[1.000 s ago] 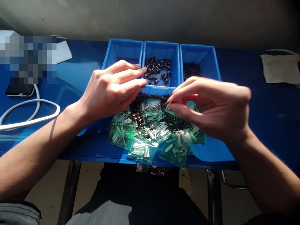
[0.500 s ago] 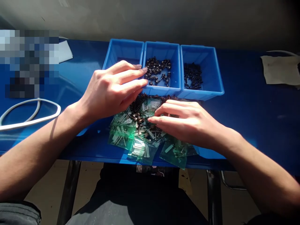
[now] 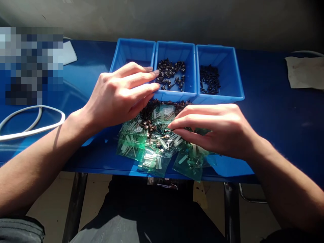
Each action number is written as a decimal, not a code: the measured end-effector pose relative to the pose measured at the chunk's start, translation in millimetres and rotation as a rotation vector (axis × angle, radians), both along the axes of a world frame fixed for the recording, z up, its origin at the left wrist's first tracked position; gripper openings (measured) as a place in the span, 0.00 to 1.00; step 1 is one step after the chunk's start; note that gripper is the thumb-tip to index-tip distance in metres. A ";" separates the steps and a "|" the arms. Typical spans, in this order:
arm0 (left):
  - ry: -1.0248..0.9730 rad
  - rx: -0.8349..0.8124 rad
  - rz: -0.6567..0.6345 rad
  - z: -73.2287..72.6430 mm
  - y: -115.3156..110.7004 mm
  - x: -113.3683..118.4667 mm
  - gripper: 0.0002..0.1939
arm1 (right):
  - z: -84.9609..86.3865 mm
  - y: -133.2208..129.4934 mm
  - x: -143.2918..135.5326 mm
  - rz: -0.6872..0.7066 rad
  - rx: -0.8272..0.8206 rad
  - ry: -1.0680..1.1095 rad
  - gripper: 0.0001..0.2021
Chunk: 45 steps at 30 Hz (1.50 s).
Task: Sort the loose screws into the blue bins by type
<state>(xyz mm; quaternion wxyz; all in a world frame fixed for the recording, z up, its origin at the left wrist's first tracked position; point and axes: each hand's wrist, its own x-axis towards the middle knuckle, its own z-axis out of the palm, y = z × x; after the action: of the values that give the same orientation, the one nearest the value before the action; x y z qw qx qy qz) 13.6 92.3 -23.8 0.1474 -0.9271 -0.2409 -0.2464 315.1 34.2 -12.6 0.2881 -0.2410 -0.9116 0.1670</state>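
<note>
Hex-head screws (image 3: 167,71) lie in the middle bin (image 3: 177,97), slim dark screws (image 3: 210,80) in the right bin (image 3: 220,99); the right hand (image 3: 220,130) pinches a single screw (image 3: 169,130) above green packets (image 3: 154,161), the left hand (image 3: 118,92) rests loosely spread against the middle bin.

A plain, glossy blue tabletop (image 3: 273,128) lies under three bins (image 3: 174,97) of a brighter blue, spanning eleven to two o'clock. The hex-head screws (image 3: 167,69) at twelve o'clock are blackish brown with metallic glints; the slim screws (image 3: 210,79) at two o'clock are black. Toward six o'clock, see-through green packets (image 3: 131,146) show white plugs (image 3: 182,159). The cable (image 3: 30,132) at nine o'clock is white, the sheet (image 3: 305,72) near three o'clock beige, the wall (image 3: 162,17) across twelve o'clock grey.
</note>
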 end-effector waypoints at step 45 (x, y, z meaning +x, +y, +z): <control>-0.034 -0.033 0.017 -2.4 1.9 0.8 0.12 | -7.3 9.7 8.2 -0.008 0.250 -0.176 0.04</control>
<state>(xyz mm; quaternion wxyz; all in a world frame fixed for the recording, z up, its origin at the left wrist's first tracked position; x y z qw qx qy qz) 14.5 94.2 -26.2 0.1300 -0.9230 -0.2555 -0.2568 323.3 43.9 -19.9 0.2355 -0.2205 -0.9461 0.0292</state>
